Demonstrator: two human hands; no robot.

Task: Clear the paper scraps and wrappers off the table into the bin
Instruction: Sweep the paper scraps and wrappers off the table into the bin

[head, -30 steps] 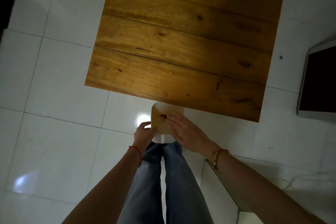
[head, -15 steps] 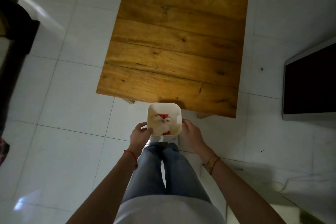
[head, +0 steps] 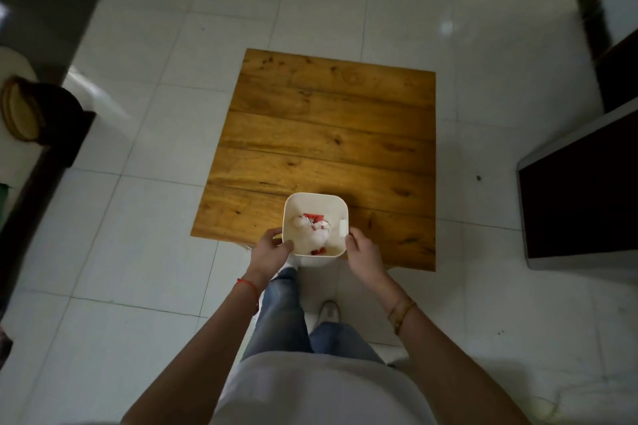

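Observation:
A small white square bin [head: 312, 202] hangs over the near edge of the wooden table [head: 324, 134]. Crumpled white paper scraps and red wrappers [head: 312, 229] lie inside it. My left hand [head: 271, 250] grips the bin's left wall, thumb over the rim. On the opposite side my right hand [head: 362, 252] holds the right wall. The bin is upright with its mouth facing up. The tabletop shows bare planks with nothing on it.
White floor tiles surround the table. A dark panel in a pale frame [head: 580, 190] lies on the floor to the right. Dark furniture and a round woven object [head: 20, 107] stand at the left. My legs and shoe [head: 329, 310] are below the bin.
The view has pulled back and up, so the whole table now shows. The bin has come up from floor level to above the table's near edge, held by both hands.

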